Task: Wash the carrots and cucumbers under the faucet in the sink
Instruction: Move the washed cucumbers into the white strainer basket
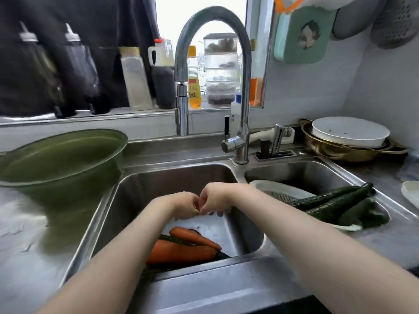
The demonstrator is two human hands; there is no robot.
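Over the sink (pixel 158 288), beneath the faucet (pixel 182 103), left hand (pixel 183 206) and right hand (pixel 216 199) are being held together, fingers (pixel 212 207) curled, contents indiscernible; carrots (pixel 181 252) are being kept below, presumably for rinsing.

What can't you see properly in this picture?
Head view:
- Left hand and right hand: fingers curl away from the camera, so whether they hold anything is hidden.
- Carrots: left forearm and the sink front rim cover their ends.
- Cucumbers: piled and overlapping, so no sure count.
- Bottles on the sill: labels too blurred to read.
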